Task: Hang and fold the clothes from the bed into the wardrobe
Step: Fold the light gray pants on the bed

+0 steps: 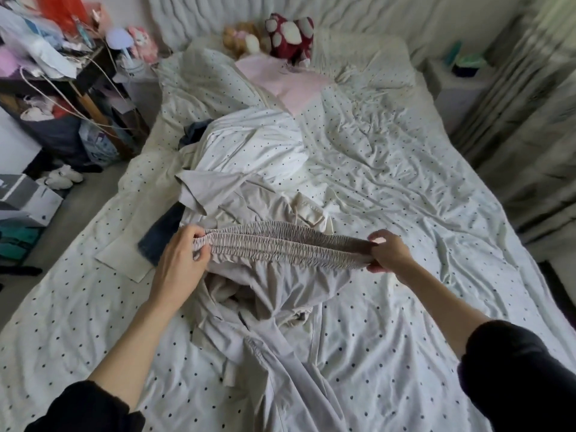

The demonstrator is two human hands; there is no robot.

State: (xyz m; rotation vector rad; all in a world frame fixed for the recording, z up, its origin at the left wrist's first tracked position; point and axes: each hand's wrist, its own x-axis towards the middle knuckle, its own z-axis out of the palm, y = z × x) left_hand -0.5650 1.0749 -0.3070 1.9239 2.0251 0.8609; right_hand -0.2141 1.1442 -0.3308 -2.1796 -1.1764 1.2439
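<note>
The trousers (280, 275) I held were matt beige cloth, waistband ruched; my bed sheet (405, 213) was creased, dotted white cotton.

Pale beige trousers (280, 285), elasticated gathered waistband (280, 241) stretched out flat and taut, raised just above the bed (405, 322). Fabric below the band hangs crumpled, legs trailing in loose folds over the dotted sheet toward the near edge. Behind: a heap of light beige garments (218, 188), rumpled. A dark blue piece (162, 232) lies partly beneath that heap, left side.
</note>
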